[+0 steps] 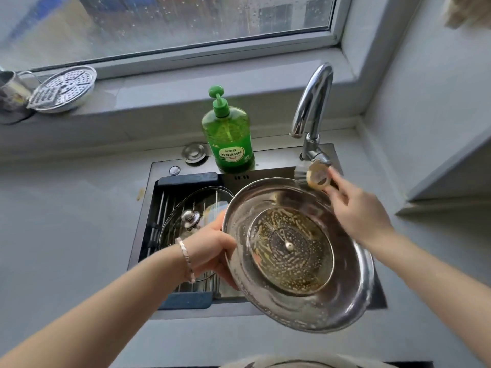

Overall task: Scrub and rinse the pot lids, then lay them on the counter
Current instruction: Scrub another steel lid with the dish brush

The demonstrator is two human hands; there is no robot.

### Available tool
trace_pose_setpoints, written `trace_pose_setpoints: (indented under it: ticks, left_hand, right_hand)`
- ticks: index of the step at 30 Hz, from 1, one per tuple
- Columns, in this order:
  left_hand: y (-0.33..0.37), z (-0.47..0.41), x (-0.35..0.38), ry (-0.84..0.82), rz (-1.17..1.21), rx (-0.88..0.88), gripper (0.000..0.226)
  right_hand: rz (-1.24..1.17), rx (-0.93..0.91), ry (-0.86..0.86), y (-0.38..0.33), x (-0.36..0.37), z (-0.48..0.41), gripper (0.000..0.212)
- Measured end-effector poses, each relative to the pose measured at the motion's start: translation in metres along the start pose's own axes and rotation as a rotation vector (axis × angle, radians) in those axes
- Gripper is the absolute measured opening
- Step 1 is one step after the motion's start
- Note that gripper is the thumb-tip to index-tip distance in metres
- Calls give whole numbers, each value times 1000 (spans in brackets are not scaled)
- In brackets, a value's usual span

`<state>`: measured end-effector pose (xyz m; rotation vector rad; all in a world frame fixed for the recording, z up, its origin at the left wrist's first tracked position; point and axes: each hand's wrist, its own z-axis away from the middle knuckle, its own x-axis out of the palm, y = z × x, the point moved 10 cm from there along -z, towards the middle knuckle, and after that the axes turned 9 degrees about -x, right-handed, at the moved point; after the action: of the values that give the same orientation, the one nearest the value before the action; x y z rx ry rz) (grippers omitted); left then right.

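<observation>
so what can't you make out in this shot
Head view:
- Sink basin: mostly hidden under the steel lid.
- Glass lid: right part behind the left hand and steel lid.
- Scrubber in the right hand: blurred, type unclear.
- Mug: cut by left edge.

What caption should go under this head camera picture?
Left hand holds a soapy steel lid over the sink; right hand grips a brush beside the faucet.
</observation>
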<state>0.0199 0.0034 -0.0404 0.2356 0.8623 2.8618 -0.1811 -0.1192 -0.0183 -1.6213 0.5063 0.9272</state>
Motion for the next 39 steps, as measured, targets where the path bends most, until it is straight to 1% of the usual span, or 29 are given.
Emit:
trace_pose_setpoints:
  ticks: [2,5,6,9,10,12,15,16,18,21,23,24,25,27,29,30,32,34,35,37,39]
  left_hand:
    - [0,1,4,26,72,26,57]
    - [1,-1,17,49,31,50,60]
    - [0,-2,19,60,8,50,60]
    - [-1,-3,17,111,-16,50,63]
    - [0,-1,14,128,-27,60,64]
    - [-1,6,9,136,-32,74,69]
    - [-4,16,9,126,4,69,68]
    - [-5,16,8,134,-9,78,68]
    - [-4,13,7,167,-60,89,71]
    - [-7,2,6,194,-108,68,69]
    - [-7,1,1,216,-110,75,69]
    - [-6,3,-2,214,-92,82,68]
    - [-6,6,-4,203,-62,83,67]
    - [-7,15,-6,182,6,82,67]
    - [-4,19,-7,204,-10,108,69]
    - [-2,18,-5,213,-36,117,69]
    - [-1,12,1,212,-61,114,69]
    - [0,8,1,219,-22,112,69]
    - [1,10,0,217,16,115,67]
    - [2,15,-5,204,115,115,63]
    - [3,22,-16,223,190,129,64]
  right_hand:
    - [64,-85,-73,-16,15,10,45]
    - [-64,-82,-163,-35,35,9,44]
    - [-71,-126,-197,-48,41,8,44]
    - [30,-363,-313,-91,55,19,44]
    - [30,-383,-327,-94,55,19,44]
    - [55,-308,-304,-70,47,6,41]
    - [219,-80,-289,-14,33,-13,38]
    - [243,-45,-297,-7,34,-11,38]
    - [233,-86,-288,-22,41,-4,37]
    - [160,-316,-265,-80,58,12,42]
    - [131,-414,-215,-95,60,15,44]
    - [145,-399,-189,-88,57,12,44]
    - [174,-346,-175,-73,53,6,43]
    - [260,-202,-180,-37,43,-2,41]
    - [302,-132,-198,-23,39,0,40]
    - [292,-138,-203,-29,40,1,40]
    - [218,-230,-211,-60,50,5,42]
    - [153,-345,-200,-88,59,8,45]
    - [140,-354,-175,-90,58,6,45]
    - [190,-274,-129,-69,47,-6,45]
    - [306,-164,-175,-37,35,-11,44]
